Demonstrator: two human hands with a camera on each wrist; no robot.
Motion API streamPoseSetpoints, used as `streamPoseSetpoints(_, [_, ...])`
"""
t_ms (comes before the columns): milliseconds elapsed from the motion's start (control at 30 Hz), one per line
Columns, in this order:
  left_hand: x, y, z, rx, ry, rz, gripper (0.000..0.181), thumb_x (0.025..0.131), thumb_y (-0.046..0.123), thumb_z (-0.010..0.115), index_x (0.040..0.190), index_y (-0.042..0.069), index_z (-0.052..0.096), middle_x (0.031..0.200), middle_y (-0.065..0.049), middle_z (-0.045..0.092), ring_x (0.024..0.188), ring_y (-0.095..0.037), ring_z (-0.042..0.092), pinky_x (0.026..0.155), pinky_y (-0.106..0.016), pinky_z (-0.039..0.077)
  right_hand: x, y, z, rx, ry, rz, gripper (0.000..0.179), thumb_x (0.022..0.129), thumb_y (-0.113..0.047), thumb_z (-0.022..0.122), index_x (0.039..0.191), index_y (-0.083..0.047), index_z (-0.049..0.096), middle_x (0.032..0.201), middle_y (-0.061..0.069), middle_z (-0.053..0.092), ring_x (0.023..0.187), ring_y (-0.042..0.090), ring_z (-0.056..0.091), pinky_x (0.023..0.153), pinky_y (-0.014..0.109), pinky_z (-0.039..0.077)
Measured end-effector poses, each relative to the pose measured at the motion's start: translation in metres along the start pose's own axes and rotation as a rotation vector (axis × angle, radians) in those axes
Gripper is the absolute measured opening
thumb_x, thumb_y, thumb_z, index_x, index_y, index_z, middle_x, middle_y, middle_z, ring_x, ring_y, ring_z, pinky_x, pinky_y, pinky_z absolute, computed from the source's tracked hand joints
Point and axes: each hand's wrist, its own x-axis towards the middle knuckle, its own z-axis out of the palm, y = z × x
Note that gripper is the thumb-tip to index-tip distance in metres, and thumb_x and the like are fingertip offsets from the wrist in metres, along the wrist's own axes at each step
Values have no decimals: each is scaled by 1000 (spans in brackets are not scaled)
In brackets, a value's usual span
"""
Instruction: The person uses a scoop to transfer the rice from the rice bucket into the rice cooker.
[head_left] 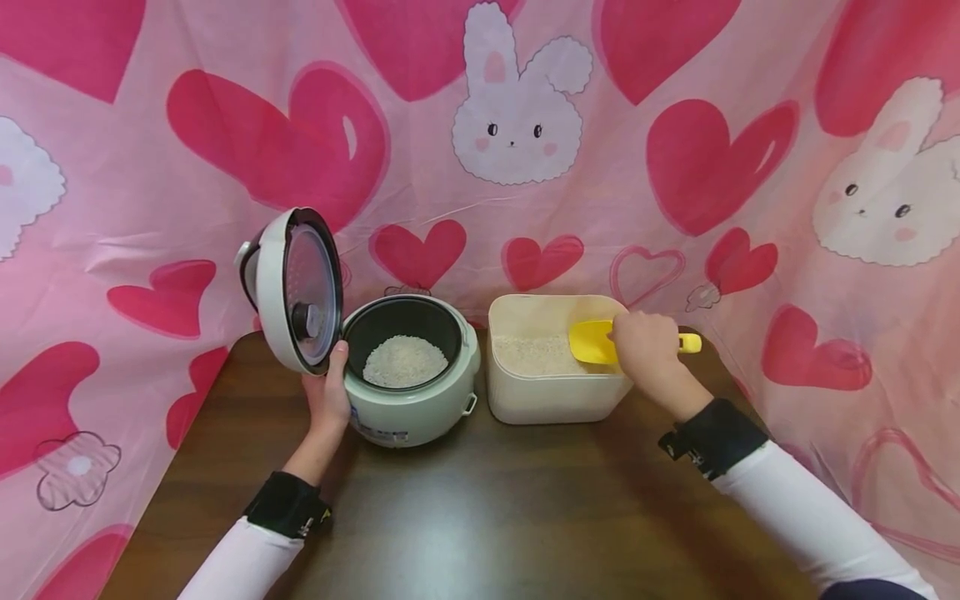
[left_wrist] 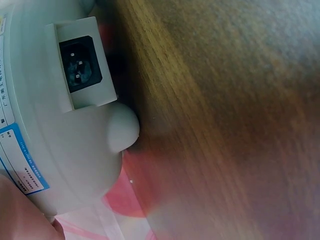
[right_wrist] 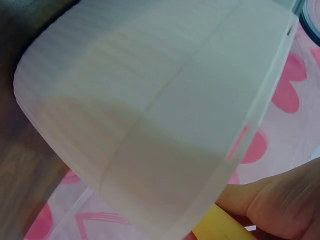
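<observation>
A pale green rice cooker (head_left: 408, 417) stands with its lid (head_left: 311, 287) swung up at the left. White rice (head_left: 405, 362) lies in its dark inner pot. Against the cooker's left side, by the hinge, rests my left hand (head_left: 328, 400), thumb straight up beside the lid; its other fingers are mostly hidden. My right hand (head_left: 645, 354) grips the handle of a yellow scoop (head_left: 592, 342), whose end sticks out beyond the fist. The scoop's blade is inside a cream bin (head_left: 555, 400), over rice grains (head_left: 534, 354). In the right wrist view the bin (right_wrist: 150, 110) hides the blade.
Both containers stand side by side near the back of a dark wooden table (head_left: 465, 508). A pink cloth (head_left: 420, 192) with hearts and rabbits hangs close behind and at the sides. The left wrist view shows a power socket (left_wrist: 80, 64) on the cooker.
</observation>
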Motion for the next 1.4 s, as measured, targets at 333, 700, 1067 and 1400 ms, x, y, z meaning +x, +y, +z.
streamPoseSetpoints(333, [0,0,-1,2,-14,-3,53,102,24,60,150,4,49,148,-13,55,126,-6,50,112,-22,34,-1,1,8,115,-46,-5,31,95,-26,74,93,5,71,67,11,59,64,30,56,62,42,55])
streamPoseSetpoints(700, [-1,-1,-1,-7,-10,-15,55,101,24,60,151,3,48,151,-15,53,130,-12,49,114,-26,34,10,-6,18,187,-146,12,35,97,-34,71,92,0,69,67,9,53,63,30,54,61,40,53])
streamPoseSetpoints(1067, [-2,0,0,-7,-4,6,54,102,22,60,151,3,48,151,-15,53,130,-9,49,112,-24,34,18,-12,22,296,-203,-12,35,98,-39,68,87,-7,71,65,5,52,64,25,51,61,34,47])
streamPoseSetpoints(1400, [-2,-2,2,-48,26,18,51,100,16,62,148,1,52,147,-16,57,124,-5,52,112,-22,35,25,-19,24,391,-242,-93,36,100,-38,67,85,-8,78,62,3,55,61,23,51,62,32,43])
